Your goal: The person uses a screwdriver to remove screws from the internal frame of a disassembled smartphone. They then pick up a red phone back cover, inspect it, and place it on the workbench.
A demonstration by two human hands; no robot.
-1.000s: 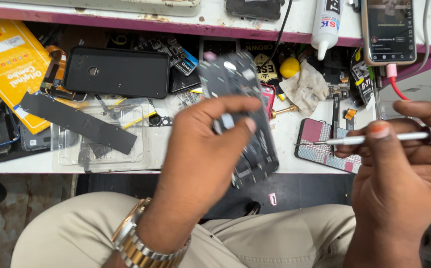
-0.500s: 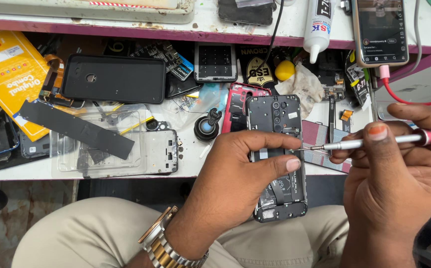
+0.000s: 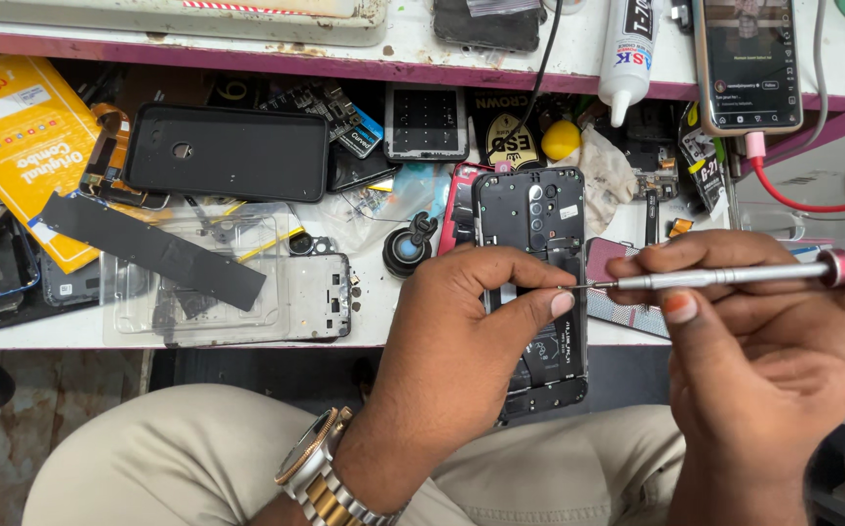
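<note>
L hand point(image 3: 461, 341) grips opened phone point(image 3: 537, 292) upright over lap, just off workbench point(image 3: 13, 336) front edge, long axis front-to-back. R hand point(image 3: 763, 341) pinches screwdriver point(image 3: 724, 277) crosswise, tip at phone's mid right.

Left hand point(image 3: 461, 341) fingers curled; right hand point(image 3: 763, 341) pinching.

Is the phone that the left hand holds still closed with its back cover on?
No, the phone in the left hand has its back cover off, with the inner frame and parts showing, and the screwdriver tip touches it.
</note>
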